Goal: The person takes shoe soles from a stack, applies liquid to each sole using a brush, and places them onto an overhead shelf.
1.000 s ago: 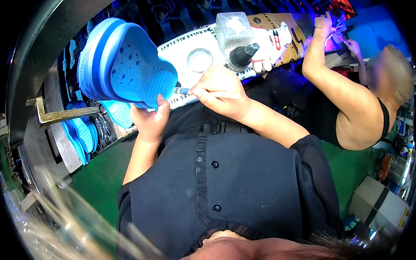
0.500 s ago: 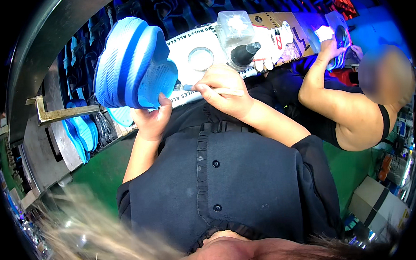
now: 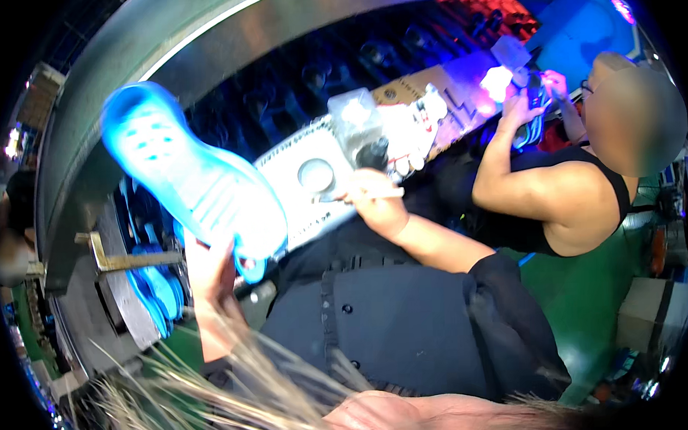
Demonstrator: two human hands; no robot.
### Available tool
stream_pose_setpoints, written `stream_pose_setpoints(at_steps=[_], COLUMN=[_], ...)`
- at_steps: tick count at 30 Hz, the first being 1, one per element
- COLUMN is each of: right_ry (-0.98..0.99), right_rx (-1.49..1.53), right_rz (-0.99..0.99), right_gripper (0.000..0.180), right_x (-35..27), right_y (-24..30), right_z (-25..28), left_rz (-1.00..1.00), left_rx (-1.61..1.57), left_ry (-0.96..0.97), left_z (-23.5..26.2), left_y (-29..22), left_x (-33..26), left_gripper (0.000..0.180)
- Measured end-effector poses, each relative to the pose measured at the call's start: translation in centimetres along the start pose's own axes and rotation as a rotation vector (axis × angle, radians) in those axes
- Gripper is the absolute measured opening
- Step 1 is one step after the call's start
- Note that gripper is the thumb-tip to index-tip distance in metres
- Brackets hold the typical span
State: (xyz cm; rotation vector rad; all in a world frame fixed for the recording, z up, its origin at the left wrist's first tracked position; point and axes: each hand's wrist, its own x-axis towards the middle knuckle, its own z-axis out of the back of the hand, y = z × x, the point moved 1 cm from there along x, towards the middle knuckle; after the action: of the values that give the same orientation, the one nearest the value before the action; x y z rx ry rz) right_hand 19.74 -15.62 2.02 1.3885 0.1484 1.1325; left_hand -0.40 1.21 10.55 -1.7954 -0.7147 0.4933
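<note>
My left hand (image 3: 208, 273) grips a bright blue shoe sole (image 3: 206, 186) near its lower end, with the thumb on its edge. Strong light washes out part of the sole's broad face, which tilts up toward the left. My right hand (image 3: 375, 202) is closed around a thin brush (image 3: 393, 192); its pale handle sticks out to the right and its tip is hard to make out. That hand is beside a round shallow dish (image 3: 316, 176) on the white, printed board (image 3: 303, 228). Just beyond the hand stands a dark bottle (image 3: 372, 155).
A clear plastic box (image 3: 353, 112) and white gloves (image 3: 413, 137) lie on the work strip. Several blue soles (image 3: 159, 293) are stacked at left near a metal bracket (image 3: 130, 260). A metal arch (image 3: 224, 30) curves overhead. A co-worker (image 3: 540, 185) handles something at right.
The sole has turned from side-on to show its broad face and swung up to the left. My right hand has moved away from the sole toward the dish, still holding the brush. The view has shifted.
</note>
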Motion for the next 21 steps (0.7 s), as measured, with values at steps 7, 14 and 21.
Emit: stream_pose_setpoints(at_steps=[7,14,21], right_ry=[-0.029,-0.042,-0.067], right_rx=[0.07,0.091,0.159], right_rz=[-0.08,-0.11,-0.194], right_gripper=[0.022,0.023,0.022], right_x=[-0.3,-0.6,-0.6], right_y=[0.4,-0.1,-1.6], right_z=[1.2,1.2,1.3], left_rz=[0.145,0.055,0.264], left_rx=[0.006,-0.305,0.076], left_ry=[0.487,0.496,0.326], left_z=[-8.3,-13.0,-4.6], left_y=[-4.8,-8.6,1.7], left_x=[8.1,17.7,11.0], left_gripper=[0.061,0.039,0.045])
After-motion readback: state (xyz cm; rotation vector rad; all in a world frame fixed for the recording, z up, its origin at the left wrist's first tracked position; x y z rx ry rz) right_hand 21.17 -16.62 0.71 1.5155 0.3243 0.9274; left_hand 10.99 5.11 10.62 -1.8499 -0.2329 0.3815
